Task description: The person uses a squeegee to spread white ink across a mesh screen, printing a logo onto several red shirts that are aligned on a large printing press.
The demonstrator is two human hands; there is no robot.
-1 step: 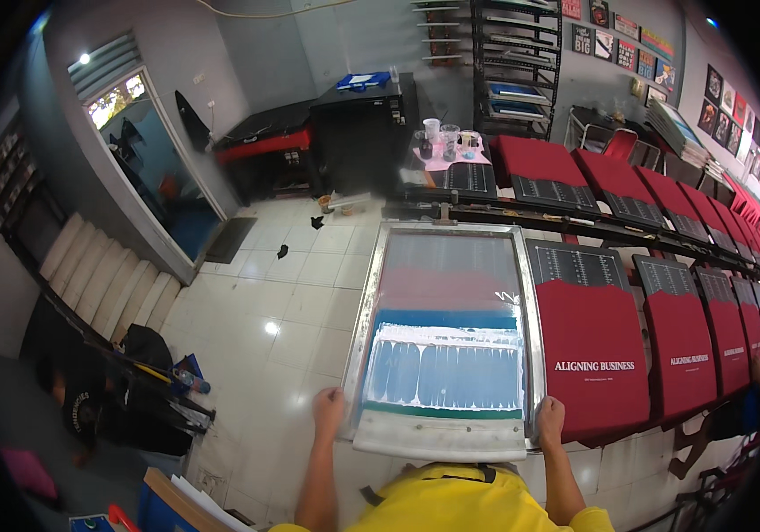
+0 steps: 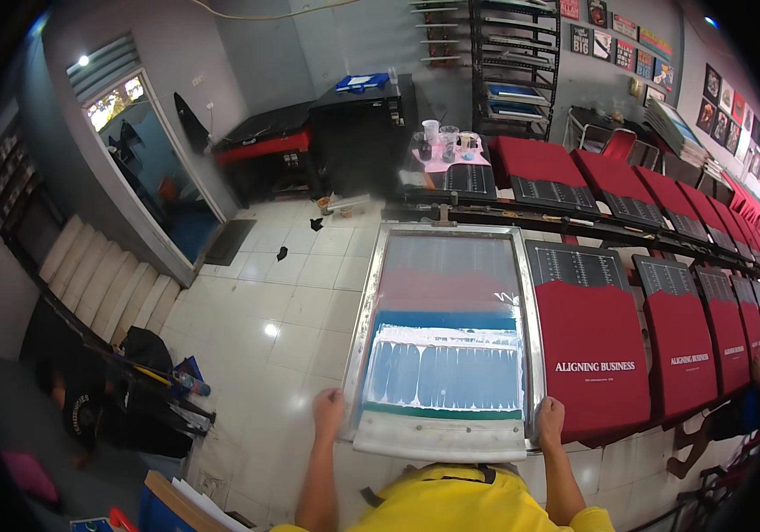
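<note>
Clearly both hands are on a large screen-printing frame (image 2: 444, 341), one at each near corner: the left hand (image 2: 328, 413) wraps the near-left corner of the metal rim, the right hand (image 2: 549, 420) wraps the near-right corner, so they sit well apart with the frame's whole width between them. Each is closed on the rim, fingers curled over its edge; that symmetrical hold probably keeps so wide a frame level and square. The frame stretches away from the person, its far end meeting a long rail (image 2: 575, 226) that crosses the scene. White ink (image 2: 446, 363) is smeared in streaks across the near part of the mesh, and a red shape shows through the mesh farther up, probably a piece lying beneath. Just right of the frame lies a red cloth piece (image 2: 594, 355) with white lettering, and more red pieces (image 2: 708, 341) of the same kind run in a row toward the right, apparently laid side by side for handling one after another. Beyond the rail, a small pink-topped table with cups (image 2: 447, 146) stands at the far side, and white floor tiles (image 2: 282, 310) spread out to the left.
</note>
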